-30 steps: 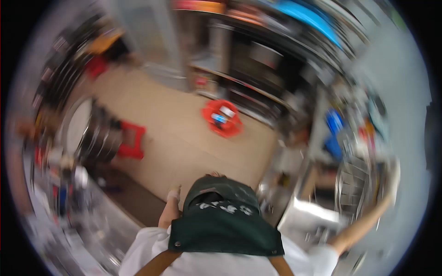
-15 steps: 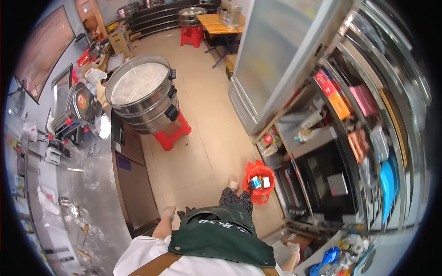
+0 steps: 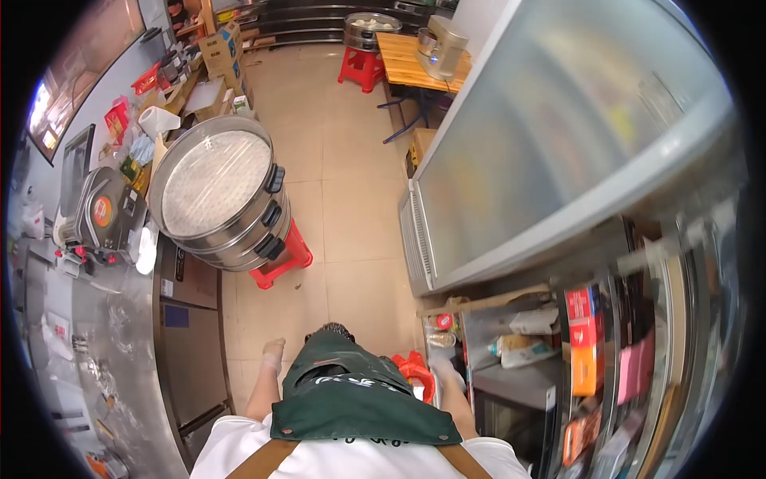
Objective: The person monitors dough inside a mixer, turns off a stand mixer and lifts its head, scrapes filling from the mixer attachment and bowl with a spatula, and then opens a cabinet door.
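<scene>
The right hand (image 3: 447, 370) hangs just right of the red bin (image 3: 414, 369), the left hand (image 3: 274, 349) well left of it; I cannot tell whether either holds anything. Beyond the bin, leftward, stands the steamer stack (image 3: 219, 198).

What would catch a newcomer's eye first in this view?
Probably the large stack of round metal steamers on a red stool, left of centre beyond the left hand. Next, the tall cabinet with a cloudy door, filling the upper right. Low down, bright red plastic shows between the green apron and the right hand.
</scene>
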The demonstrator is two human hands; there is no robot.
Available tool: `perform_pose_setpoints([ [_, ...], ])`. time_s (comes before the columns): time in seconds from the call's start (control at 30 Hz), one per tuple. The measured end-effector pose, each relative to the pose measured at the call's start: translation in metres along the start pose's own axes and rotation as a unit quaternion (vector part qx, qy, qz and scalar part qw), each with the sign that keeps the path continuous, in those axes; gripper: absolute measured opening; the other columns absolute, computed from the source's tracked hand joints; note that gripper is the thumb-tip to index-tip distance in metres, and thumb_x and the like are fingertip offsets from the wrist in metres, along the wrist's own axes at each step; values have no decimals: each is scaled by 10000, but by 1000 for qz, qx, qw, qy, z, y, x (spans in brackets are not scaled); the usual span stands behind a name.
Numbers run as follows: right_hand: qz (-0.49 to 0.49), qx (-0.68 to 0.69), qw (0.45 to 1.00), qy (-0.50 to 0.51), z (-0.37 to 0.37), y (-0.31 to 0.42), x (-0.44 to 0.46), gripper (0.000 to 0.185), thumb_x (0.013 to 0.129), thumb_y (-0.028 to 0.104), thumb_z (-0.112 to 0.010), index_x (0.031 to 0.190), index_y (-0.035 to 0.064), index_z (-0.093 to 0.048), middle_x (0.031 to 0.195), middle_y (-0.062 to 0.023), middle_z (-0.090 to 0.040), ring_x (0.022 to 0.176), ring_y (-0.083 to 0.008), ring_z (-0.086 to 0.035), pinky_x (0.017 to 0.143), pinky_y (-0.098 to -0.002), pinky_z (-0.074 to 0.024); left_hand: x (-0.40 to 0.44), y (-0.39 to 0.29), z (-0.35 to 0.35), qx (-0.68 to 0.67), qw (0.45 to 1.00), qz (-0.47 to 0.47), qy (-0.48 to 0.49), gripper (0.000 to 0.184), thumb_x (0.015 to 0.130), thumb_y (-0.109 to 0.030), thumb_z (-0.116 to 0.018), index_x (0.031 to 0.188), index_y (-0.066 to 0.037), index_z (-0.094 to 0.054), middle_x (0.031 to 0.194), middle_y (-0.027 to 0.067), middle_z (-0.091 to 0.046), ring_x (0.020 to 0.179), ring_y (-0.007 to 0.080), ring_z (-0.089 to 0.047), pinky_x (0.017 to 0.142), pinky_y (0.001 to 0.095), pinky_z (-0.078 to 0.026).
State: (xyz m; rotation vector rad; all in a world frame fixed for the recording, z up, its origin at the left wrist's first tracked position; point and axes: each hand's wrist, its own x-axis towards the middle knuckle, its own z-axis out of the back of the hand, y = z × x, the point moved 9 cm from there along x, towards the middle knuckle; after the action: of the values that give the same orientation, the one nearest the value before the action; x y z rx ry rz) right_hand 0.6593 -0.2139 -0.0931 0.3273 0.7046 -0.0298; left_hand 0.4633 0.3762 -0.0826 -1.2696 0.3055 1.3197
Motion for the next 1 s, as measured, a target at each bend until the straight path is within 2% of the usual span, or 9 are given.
perform_pose_setpoints([
  [0.1,60,30,998,-8,104,157,117,431,895,285,-579,1234,20,-605,1221,-224,-616,1149,-335,-589,981,-403,-459,16,-92,-14,-72,997,-24,10,433,831,-350,-620,1109,-19,-648,1001,100,-656,962,217,-581,828,375,-453],
  [0.3,135,212,968,-5,231,362,234,454,870,290,-644,1234,23,-602,1239,-180,-629,1179,-296,-585,1012,-364,-443,97,-298,-52,-97,990,-78,70,393,879,-402,-610,1082,-66,-631,954,30,-611,873,161,-546,771,315,-435],
  [0.4,99,141,985,11,248,372,279,360,886,247,-618,1178,39,-641,1216,-183,-636,1142,-308,-600,972,-393,-467,122,-442,-89,-109,976,-116,145,333,893,-355,-613,1077,-79,-639,919,-2,-603,834,119,-538,744,275,-425],
  [0.6,147,-165,970,105,175,244,397,294,851,307,-585,903,54,-725,937,-202,-698,861,-405,-661,787,-471,-522,224,-664,-131,-80,966,-209,131,305,888,-340,-626,1038,-77,-662,891,-8,-630,813,92,-546,689,265,-424],
  [0.63,30,-41,990,135,181,228,404,282,857,302,-579,914,69,-728,943,-186,-704,881,-390,-667,793,-465,-522,247,-689,-140,-80,966,-210,127,309,888,-345,-623,1036,-77,-664,897,-6,-637,821,90,-548,689,267,-424],
  [0.7,-143,108,976,126,208,217,405,268,853,297,-580,917,85,-732,950,-162,-711,895,-372,-672,793,-456,-522,313,-715,-147,-59,970,-212,100,365,886,-367,-608,1051,-48,-673,912,19,-662,824,131,-572,717,279,-443],
  [0.77,-143,33,979,140,262,260,412,262,831,298,-593,899,88,-734,952,-147,-713,884,-366,-670,780,-450,-522,358,-726,-141,-30,975,-217,42,367,891,-356,-591,1044,-34,-678,918,39,-669,813,161,-583,723,283,-454],
  [0.9,-49,-124,980,148,409,423,470,250,789,299,-618,864,92,-736,956,-119,-718,862,-356,-668,753,-437,-521,453,-648,-125,-29,997,-69,4,282,879,-340,-605,870,-63,-659,743,48,-612,631,201,-555,579,326,-442],
  [1.0,148,-278,938,142,414,475,633,205,817,210,-587,897,93,-736,952,-142,-708,889,-343,-679,751,-433,-548,455,-608,-121,-114,987,106,27,278,871,-348,-620,763,-93,-634,651,48,-576,535,200,-524,494,342,-415],
])
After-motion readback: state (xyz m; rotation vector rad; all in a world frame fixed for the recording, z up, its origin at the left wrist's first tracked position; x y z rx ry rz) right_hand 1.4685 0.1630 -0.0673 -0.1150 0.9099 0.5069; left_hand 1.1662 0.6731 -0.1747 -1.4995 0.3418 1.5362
